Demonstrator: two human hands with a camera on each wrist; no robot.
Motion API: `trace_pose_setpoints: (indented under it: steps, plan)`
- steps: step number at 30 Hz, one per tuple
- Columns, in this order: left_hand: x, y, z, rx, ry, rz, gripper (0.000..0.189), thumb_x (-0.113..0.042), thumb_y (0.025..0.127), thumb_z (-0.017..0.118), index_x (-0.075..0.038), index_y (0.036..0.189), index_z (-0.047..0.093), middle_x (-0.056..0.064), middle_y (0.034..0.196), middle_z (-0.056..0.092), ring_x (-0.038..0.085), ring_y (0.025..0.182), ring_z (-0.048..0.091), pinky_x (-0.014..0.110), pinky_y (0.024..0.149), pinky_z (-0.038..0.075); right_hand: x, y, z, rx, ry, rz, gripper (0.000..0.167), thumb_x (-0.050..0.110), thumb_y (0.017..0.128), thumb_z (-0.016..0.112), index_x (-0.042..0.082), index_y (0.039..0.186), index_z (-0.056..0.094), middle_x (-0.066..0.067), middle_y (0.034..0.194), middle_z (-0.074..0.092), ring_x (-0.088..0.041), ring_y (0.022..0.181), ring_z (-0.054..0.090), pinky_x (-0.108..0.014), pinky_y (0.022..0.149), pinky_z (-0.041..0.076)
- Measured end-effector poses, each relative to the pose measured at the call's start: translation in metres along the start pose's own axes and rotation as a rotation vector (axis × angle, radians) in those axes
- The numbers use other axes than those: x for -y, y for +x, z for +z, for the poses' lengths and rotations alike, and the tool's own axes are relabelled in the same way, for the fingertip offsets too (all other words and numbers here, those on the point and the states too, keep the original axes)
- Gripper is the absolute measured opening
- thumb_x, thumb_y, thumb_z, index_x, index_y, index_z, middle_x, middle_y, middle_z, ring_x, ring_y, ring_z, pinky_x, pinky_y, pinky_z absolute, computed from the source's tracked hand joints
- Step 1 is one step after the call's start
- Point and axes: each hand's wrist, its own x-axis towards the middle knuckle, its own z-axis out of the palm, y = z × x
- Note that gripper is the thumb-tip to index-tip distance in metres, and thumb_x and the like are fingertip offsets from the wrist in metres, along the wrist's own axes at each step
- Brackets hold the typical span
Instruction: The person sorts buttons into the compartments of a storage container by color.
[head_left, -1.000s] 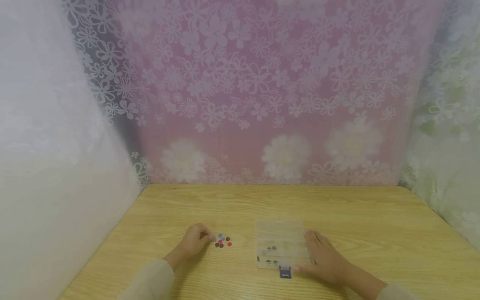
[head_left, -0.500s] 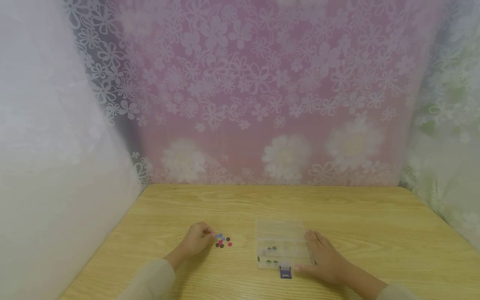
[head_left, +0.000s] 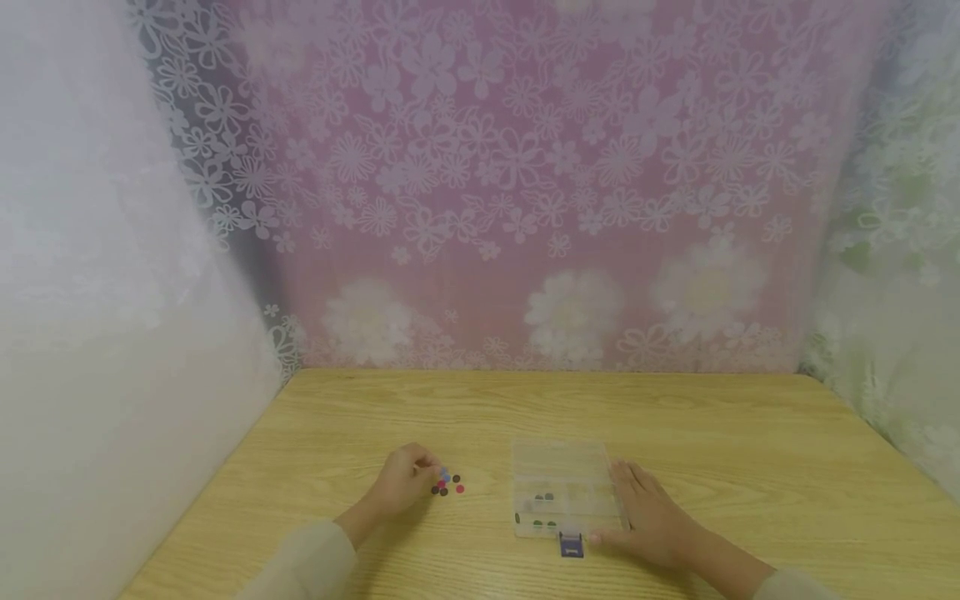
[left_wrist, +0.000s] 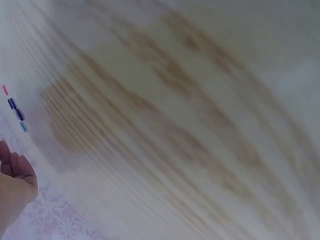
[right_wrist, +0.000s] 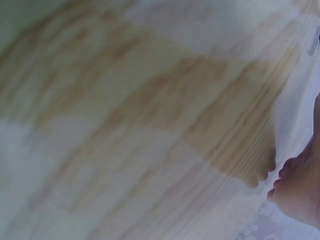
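Note:
In the head view, my left hand (head_left: 405,481) is at the left edge of a small group of flat round discs, its thumb and fingertips together at the blue ones. It appears to pinch a blue disc, mostly hidden by the fingers. Two blue discs (head_left: 446,477) show beside the fingertips. Red discs (head_left: 460,489) and dark discs (head_left: 443,492) lie just beyond. My right hand (head_left: 656,517) rests with straight fingers along the right side of a clear compartment box (head_left: 558,458), thumb near its front corner. Several dark green discs (head_left: 544,524) sit in the box's near compartments.
A blue latch (head_left: 572,545) sticks out from the box's front edge. The wood-grained table (head_left: 480,408) reaches back to a pink flowered curtain (head_left: 480,250). Pale sheets hang at the left (head_left: 135,292) and right (head_left: 892,333).
My left hand has shifted slightly right, further over the blue discs. The leftmost blue disc moved right with the fingertips and is now hidden. My right hand and the box stay put.

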Motion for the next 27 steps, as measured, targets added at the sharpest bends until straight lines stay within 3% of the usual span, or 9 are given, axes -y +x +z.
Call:
trace_pose_setpoints:
  steps: [5, 14, 27]
  plan:
    - [-0.004, 0.001, 0.003, -0.015, 0.029, 0.016, 0.012, -0.008, 0.09, 0.057, 0.003, 0.087, 0.062, 0.011, 0.087, 0.062, 0.015, 0.077, 0.057, 0.017, 0.063, 0.049, -0.001, 0.0, 0.0, 0.001, -0.007, 0.002, 0.106, 0.062, 0.079, 0.058, -0.015, 0.14, 0.019, -0.037, 0.145, 0.02, -0.054, 0.133, 0.017, -0.066, 0.104, 0.019]
    - [-0.009, 0.002, 0.009, 0.035, -0.025, 0.006, 0.013, -0.009, 0.091, 0.057, 0.003, 0.088, 0.062, 0.011, 0.088, 0.061, 0.015, 0.068, 0.058, 0.013, 0.05, 0.041, -0.002, 0.0, 0.001, -0.002, -0.009, 0.002, 0.105, 0.062, 0.079, 0.058, -0.014, 0.14, 0.019, -0.036, 0.145, 0.02, -0.054, 0.133, 0.017, -0.066, 0.104, 0.02]
    - [-0.017, 0.005, 0.02, 0.048, -0.014, 0.065, 0.013, -0.01, 0.09, 0.059, 0.002, 0.088, 0.062, 0.014, 0.084, 0.066, 0.022, 0.07, 0.063, 0.018, 0.056, 0.048, -0.001, 0.0, 0.001, -0.008, -0.018, 0.004, 0.106, 0.064, 0.078, 0.058, -0.013, 0.141, 0.02, -0.035, 0.145, 0.021, -0.053, 0.133, 0.019, -0.066, 0.103, 0.021]
